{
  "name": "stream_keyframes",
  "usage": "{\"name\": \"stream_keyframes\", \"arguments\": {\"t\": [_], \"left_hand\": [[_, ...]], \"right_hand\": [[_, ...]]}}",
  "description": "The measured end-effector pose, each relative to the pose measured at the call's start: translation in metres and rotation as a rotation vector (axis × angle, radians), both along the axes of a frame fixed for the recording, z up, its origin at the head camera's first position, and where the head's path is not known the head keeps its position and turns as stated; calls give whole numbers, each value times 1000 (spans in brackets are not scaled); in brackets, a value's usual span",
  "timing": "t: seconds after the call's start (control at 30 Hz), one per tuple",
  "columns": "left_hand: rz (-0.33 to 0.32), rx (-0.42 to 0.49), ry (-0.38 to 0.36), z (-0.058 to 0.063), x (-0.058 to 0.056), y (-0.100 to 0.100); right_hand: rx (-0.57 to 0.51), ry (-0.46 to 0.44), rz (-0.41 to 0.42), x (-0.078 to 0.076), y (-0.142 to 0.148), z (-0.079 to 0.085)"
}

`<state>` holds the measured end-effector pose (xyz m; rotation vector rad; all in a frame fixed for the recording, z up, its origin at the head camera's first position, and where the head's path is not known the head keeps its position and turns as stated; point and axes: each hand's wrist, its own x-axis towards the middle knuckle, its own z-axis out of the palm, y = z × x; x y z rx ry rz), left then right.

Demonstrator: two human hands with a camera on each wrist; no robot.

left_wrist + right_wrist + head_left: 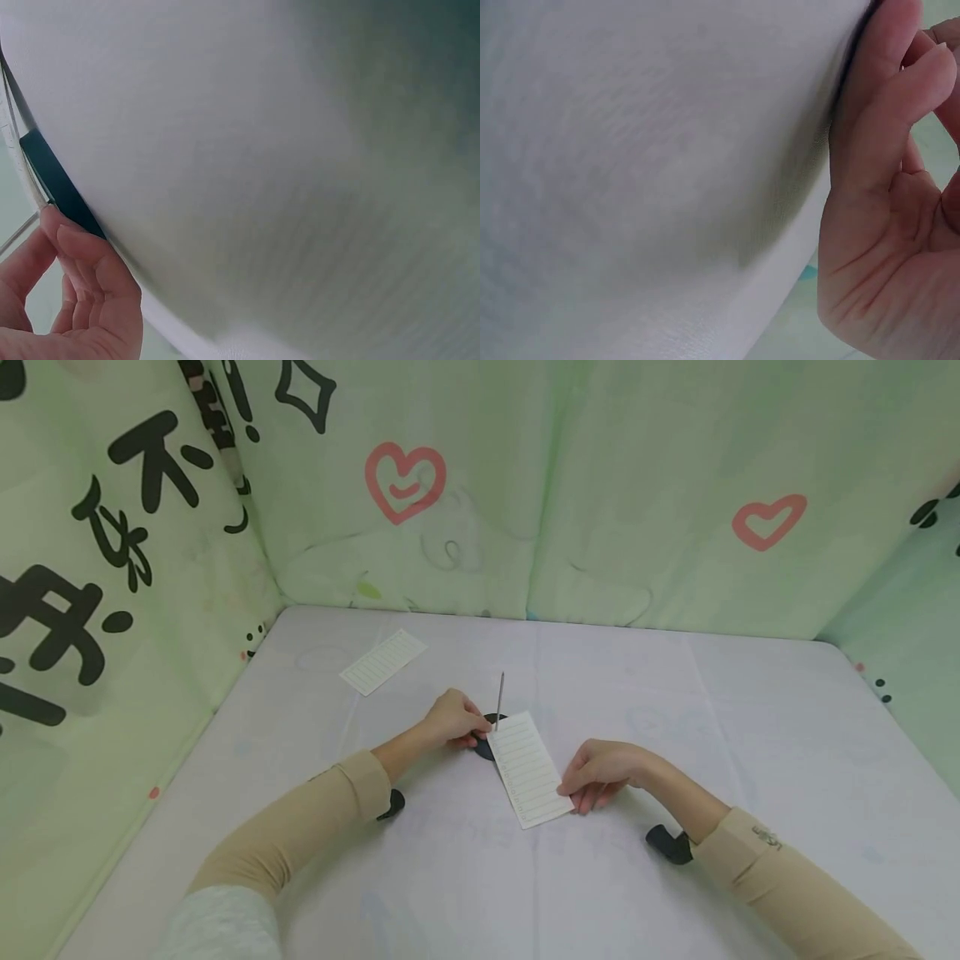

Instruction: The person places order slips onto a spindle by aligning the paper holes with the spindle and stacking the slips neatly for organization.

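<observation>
A white lined card (528, 768) slants over the table, its upper end at a paper spike with an upright thin metal rod (500, 697) and a round black base (483, 746). My left hand (453, 718) pinches the card's upper left corner close beside the rod. In the left wrist view, thumb and finger of that hand (86, 292) meet at the rod's foot, just by the dark base (60, 184). With thumb and fingers, my right hand (603, 768) holds the card's lower right corner. I cannot tell whether the rod passes through the card.
A second lined card (383, 662) lies flat on the white-covered table (637, 685), towards the back left. Pale green printed curtains (637, 485) stand along the back and both sides. Black wrist mounts (667, 845) stick out beneath both sleeves.
</observation>
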<state>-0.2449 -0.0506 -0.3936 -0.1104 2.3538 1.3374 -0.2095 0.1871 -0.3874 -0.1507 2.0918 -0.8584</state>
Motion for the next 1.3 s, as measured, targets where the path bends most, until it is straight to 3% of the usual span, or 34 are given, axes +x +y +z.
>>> {"name": "stream_keyframes", "arguments": {"t": [0.17, 0.37, 0.5, 0.6, 0.67, 0.77, 0.9, 1.07, 1.3], "left_hand": [[-3, -21, 2, -1, -1, 1], [2, 20, -23, -3, -2, -1], [-28, 39, -51, -4, -4, -5], [-65, 0, -17, -1, -7, -11], [-86, -60, 60, 1, -10, -18], [-112, -197, 240, 5, -19, -34], [-182, -474, 407, 7, -37, -63], [-280, -763, 408, 9, -58, -100], [-269, -841, 312, 7, -70, -133]], "right_hand": [[26, 11, -4, 0, -1, -2], [42, 20, -4, 0, -1, -4], [44, 18, -6, 0, -1, -3], [39, 16, -6, 0, -1, -3], [35, 17, -5, 0, -1, -4], [32, 19, -5, 0, 0, -4], [24, 19, 2, 0, 0, -3], [12, 17, 13, 0, 0, -2], [6, 2, 23, -1, 0, -2]]}}
